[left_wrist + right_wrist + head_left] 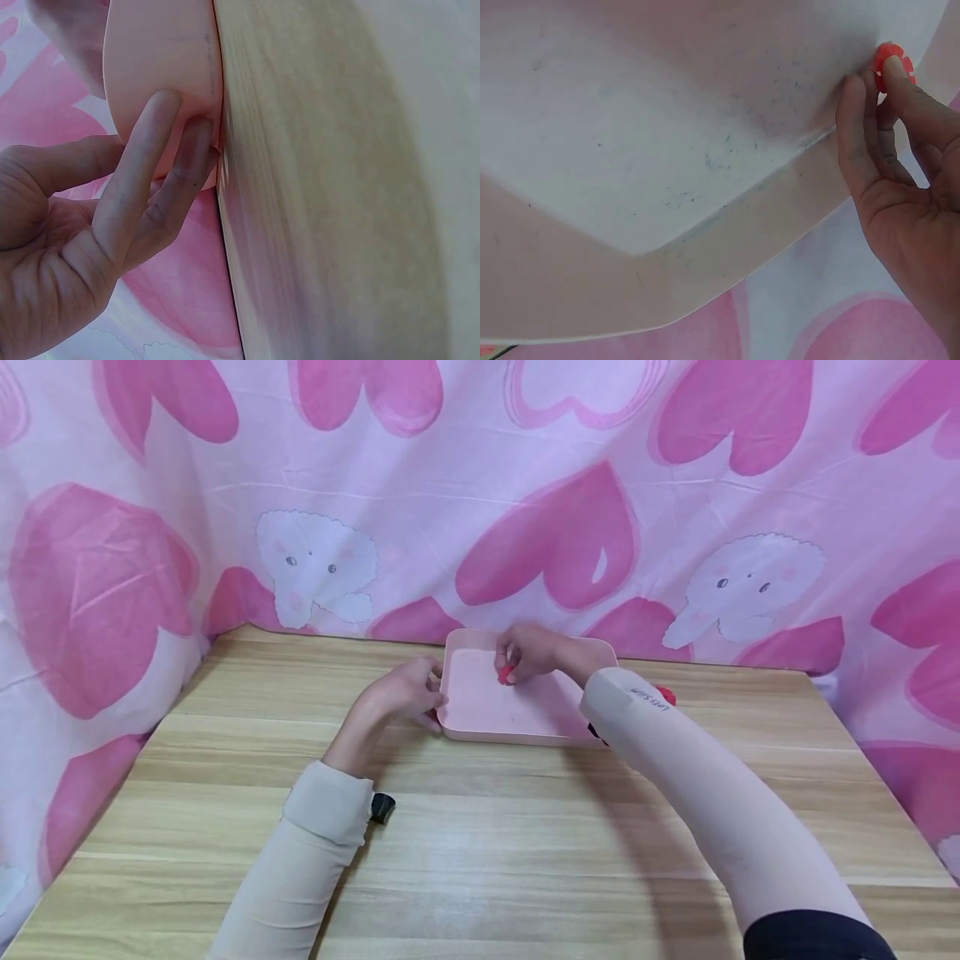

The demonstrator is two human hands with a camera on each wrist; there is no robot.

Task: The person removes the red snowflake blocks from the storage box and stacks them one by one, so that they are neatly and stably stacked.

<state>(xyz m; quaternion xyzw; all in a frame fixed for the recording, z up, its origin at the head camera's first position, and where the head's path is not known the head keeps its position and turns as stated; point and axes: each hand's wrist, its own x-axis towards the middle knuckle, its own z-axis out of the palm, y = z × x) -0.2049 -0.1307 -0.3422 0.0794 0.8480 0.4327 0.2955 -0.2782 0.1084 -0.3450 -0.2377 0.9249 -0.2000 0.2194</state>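
Note:
A shallow pink tray (487,737) lies on the table. My right hand (531,652) reaches over it and pinches a small red flower-shaped plastic piece (894,69) between thumb and fingers. In the head view, that red piece (506,675) is over the tray's left half; whether it touches the floor of the tray, I cannot tell. My left hand (405,689) is at the tray's left side. Seen from the left wrist, its nearly straight fingers (139,165) rest against the outer wall of the tray (161,52).
More red pieces (666,695) lie right of the tray, partly hidden behind the right sleeve (675,752). A wooden table (465,852) carries everything. Behind it hangs a pink cloth (420,518) with hearts and white animal figures. Small dark marks dot the tray's floor.

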